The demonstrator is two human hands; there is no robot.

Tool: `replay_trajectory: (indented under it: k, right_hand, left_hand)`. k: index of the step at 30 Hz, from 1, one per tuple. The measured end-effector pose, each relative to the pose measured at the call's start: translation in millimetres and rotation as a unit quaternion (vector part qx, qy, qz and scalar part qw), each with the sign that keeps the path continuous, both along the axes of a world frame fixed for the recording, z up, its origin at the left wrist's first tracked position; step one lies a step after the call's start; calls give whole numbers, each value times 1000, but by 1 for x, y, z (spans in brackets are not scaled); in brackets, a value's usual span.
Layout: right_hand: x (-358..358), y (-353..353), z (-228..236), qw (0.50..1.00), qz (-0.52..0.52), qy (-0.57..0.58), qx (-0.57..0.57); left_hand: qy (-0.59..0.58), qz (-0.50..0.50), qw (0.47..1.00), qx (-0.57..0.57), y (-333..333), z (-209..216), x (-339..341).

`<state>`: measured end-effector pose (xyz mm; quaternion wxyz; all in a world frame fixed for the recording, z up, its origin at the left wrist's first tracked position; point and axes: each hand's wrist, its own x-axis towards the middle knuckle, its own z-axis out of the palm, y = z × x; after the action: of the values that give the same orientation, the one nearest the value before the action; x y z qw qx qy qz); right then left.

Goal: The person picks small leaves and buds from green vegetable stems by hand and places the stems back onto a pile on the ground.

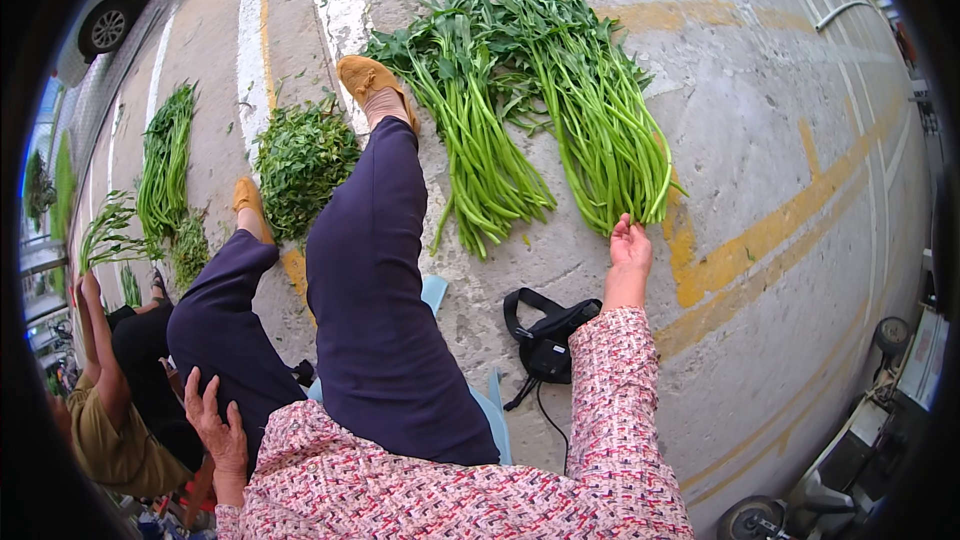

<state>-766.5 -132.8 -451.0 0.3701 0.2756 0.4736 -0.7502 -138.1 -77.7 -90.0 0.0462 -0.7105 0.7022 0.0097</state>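
Two big bundles of long-stemmed water spinach lie on the pavement ahead of me, leaves pointing away and stems toward me. At the cut ends of the right bundle [610, 130], my right hand [629, 243] has its fingers drawn together on the stem tips. Beside it lies the left bundle [485, 155], touched by neither hand. My left hand [212, 422] rests on my left thigh with fingers spread, holding nothing. A heap of small-leaved greens [305, 165] lies between my two feet.
A black strapped pouch [550, 338] with a cord lies below my right hand. Part of a light blue stool [488, 410] shows beneath me. At left, another person's hand [90, 285] holds greens near another long bundle [167, 160]. Wheeled vehicles stand at lower right.
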Motion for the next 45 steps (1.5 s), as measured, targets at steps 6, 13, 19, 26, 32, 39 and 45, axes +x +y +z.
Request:
replay_trajectory:
  k: [6,13,19,26,32,39,45]
  right_hand:
    - [0,9,-1,1000,-1,3,2]
    - [5,26,-11,999,-9,-6,35]
    - [36,42,-23,994,65,-24,80]
    - [115,39,-17,983,151,-54,92]
    - [191,36,31,904,391,68,162]
    - [295,89,30,794,577,177,69]
    - [285,114,10,701,639,297,112]
  left_hand:
    - [10,13,1000,-1,-2,3,-6]
    - [13,7,1000,-6,-1,3,-7]
    - [11,7,1000,-9,1,2,-6]
    - [12,-4,1000,-11,0,0,-2]
    - [17,-2,1000,-19,1,-5,4]
    - [19,-45,999,-20,-1,-10,11]
    - [19,-61,998,-27,3,-13,17]
